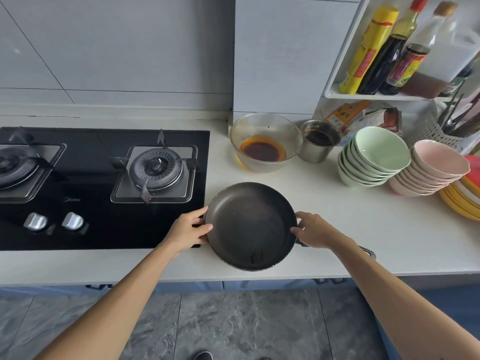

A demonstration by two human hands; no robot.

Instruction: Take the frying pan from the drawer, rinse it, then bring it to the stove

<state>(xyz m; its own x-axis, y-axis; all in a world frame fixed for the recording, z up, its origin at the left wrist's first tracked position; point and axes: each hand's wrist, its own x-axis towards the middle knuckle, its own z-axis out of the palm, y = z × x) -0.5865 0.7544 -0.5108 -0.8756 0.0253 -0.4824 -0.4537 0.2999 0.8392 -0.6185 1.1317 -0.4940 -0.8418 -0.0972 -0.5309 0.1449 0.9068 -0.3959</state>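
Dark and non-stick, the frying pan (250,226) sits on the white bench (363,229) just right of the stove (104,188), near the front edge, its handle (367,252) pointing right and mostly hidden under the right forearm. Both hands hold it by the rim. The left hand (188,231) clasps the left edge, thumb lying over the rim and fingers curled beneath. The right hand (313,231) grips the right edge where the handle joins, thumb on the rim. The stove's right burner (155,168) is bare, with two knobs (54,222) in front. Behind the pan stand a glass bowl (266,141) of reddish oil and a metal cup (319,140) touching it. Farther right are stacked green bowls (374,157) and pink bowls (432,168), side by side. A rack (337,94) above holds sauce bottles (389,48).
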